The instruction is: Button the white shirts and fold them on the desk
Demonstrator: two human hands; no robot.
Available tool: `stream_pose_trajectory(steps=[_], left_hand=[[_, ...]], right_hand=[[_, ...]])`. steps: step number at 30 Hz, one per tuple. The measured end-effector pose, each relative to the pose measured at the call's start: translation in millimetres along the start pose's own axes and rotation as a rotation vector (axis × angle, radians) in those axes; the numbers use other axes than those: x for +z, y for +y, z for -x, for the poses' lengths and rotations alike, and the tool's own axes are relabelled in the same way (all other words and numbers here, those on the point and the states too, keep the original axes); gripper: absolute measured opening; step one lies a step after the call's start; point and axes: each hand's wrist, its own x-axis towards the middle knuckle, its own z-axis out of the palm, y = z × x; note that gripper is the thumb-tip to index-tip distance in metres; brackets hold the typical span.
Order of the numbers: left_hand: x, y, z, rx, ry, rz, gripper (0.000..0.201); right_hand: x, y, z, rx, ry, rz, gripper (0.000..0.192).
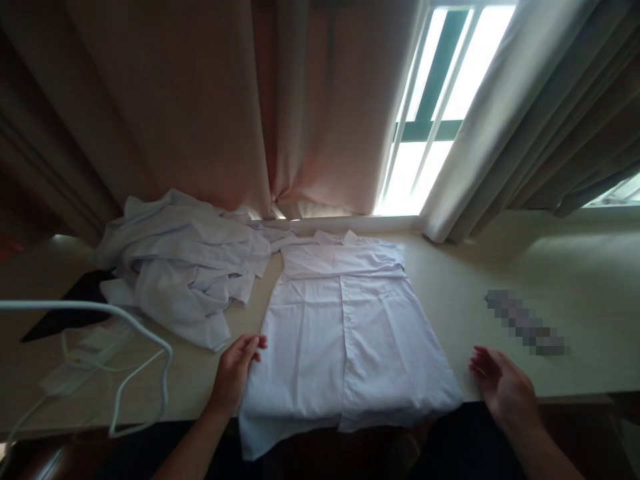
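Now both hands lie open: left hand (235, 371) apparently touching the white shirt (345, 333), right hand (503, 387) just beside it.

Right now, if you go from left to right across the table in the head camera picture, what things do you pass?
White cable → crumpled pile of white shirts → left hand → flat white shirt → right hand.
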Motion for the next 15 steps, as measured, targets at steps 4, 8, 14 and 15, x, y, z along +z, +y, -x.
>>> stream_pose_trajectory(steps=[4, 8, 14, 15], left_hand=[[-18.1, 3, 91, -0.261, 0.071, 0.249, 0.038], [-20.6, -16, 134, -0.413, 0.263, 0.169, 0.048], [-24.0, -58, 140, -0.322, 0.383, -0.084, 0.062], [-26.0, -62, 140, -0.292, 0.389, -0.081, 0.062]], right_hand=[[-23, 27, 101, 0.315, 0.030, -0.184, 0.020], [-6, 52, 168, 0.526, -0.003, -0.160, 0.024], [30, 70, 193, 0.573, -0.035, 0.037, 0.022], [34, 72, 193, 0.523, -0.026, 0.045, 0.024]])
